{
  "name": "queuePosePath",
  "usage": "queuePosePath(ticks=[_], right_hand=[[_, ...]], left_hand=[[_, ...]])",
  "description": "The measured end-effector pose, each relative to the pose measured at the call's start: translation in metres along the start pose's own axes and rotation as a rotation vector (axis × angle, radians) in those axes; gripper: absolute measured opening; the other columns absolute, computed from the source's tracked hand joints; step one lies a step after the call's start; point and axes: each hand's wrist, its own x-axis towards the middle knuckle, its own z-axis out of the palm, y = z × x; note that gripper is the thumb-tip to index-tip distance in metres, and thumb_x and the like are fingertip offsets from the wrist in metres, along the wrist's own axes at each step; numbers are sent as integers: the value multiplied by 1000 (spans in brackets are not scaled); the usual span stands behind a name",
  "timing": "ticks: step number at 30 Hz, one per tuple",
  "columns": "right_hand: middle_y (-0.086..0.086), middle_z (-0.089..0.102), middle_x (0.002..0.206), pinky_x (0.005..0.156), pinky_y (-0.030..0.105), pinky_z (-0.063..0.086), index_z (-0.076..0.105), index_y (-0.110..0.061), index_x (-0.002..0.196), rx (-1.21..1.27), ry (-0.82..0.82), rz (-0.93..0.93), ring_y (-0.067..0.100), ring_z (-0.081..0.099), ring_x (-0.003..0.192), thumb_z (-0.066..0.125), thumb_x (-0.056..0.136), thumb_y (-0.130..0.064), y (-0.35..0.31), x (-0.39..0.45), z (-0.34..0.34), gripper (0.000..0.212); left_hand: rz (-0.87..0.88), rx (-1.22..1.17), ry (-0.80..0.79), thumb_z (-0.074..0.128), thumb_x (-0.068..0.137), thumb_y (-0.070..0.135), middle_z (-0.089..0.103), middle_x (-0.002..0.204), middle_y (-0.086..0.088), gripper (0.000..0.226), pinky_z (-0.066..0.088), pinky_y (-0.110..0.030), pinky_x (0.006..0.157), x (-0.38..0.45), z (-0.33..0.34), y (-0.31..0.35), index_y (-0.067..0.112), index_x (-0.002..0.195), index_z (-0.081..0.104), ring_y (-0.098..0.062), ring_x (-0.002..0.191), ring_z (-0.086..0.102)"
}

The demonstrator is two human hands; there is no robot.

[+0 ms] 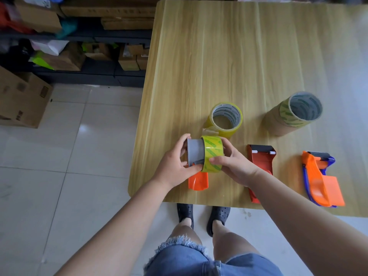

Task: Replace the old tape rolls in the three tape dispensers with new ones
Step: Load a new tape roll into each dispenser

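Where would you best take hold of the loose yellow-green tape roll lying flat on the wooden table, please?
Grip the loose yellow-green tape roll from above, thumb inside its open core and fingers on the outer wall; it lies flat, hole upward, clear of both hands.

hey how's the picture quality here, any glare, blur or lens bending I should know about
Head view: a soft light washes out the table at its far right, and there is a glare spot on the floor tiles; the wide lens bows the table edges; the shelves at the upper left are dim and soft; the left hand, right hand and the tape roll between them are reasonably sharp.
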Motion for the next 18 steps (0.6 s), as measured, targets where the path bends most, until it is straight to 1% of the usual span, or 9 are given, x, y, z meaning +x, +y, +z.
queuePosePath(ticks=[3,6,8,9,11,12,14,15,18], right_hand=[[11,51,122,77,33,55,47,-21,122,-35,26,-13,22,60,101,80,48,-18,0,2,0,81],[17,52,123,86,47,53,46,-21,124,-147,21,-4,26,60,103,81,49,-21,2,3,3,83],[14,56,119,89,53,50,47,-24,120,-222,13,6,26,61,100,82,50,-22,3,3,6,78],[11,57,116,85,49,52,47,-26,118,-231,21,6,23,62,97,83,52,-21,3,3,7,75],[3,59,109,68,30,56,47,-27,117,-278,25,-4,13,63,88,82,57,-16,3,2,8,71],[-1,59,107,67,26,55,46,-28,119,-322,21,-12,9,62,89,80,59,-15,3,2,8,70],[-3,59,111,80,32,57,46,-26,124,-409,27,-9,10,59,103,82,60,-15,5,1,8,74],[-3,59,112,84,36,56,45,-24,127,-449,38,-1,12,57,109,84,61,-13,7,0,8,78],[-2,60,115,89,41,55,41,-20,134,-595,86,23,16,56,115,86,64,-12,19,0,11,84]], left_hand=[[-60,-96,-35,67,82,9,40,136,10,75,49,-12,86,-1,0,2,25,144,27,-9,134,35],[-83,-169,-102,63,84,11,40,141,8,75,45,-9,90,-3,3,5,23,147,23,-7,136,34],[-89,-195,-130,56,78,18,46,141,4,76,41,-13,100,-3,6,7,21,147,24,-5,132,41],[-101,-220,-124,53,76,20,46,141,1,76,39,-18,105,-3,7,7,21,146,25,-4,131,42],[-128,-284,-90,54,76,25,46,143,-2,73,37,-29,110,-5,8,4,22,145,29,-8,132,43],[-141,-308,-72,57,75,29,47,143,-3,74,37,-35,110,-6,8,1,23,144,31,-10,132,43],[-170,-311,-45,61,76,32,48,143,-2,74,38,-37,109,-10,9,-4,24,143,33,-10,130,45],[-180,-292,-25,62,80,27,49,141,2,70,39,-36,108,-11,10,-6,23,143,33,-7,127,48],[-222,-212,26,60,87,14,51,133,8,63,39,-34,109,-14,17,-13,18,144,33,-4,120,51]])
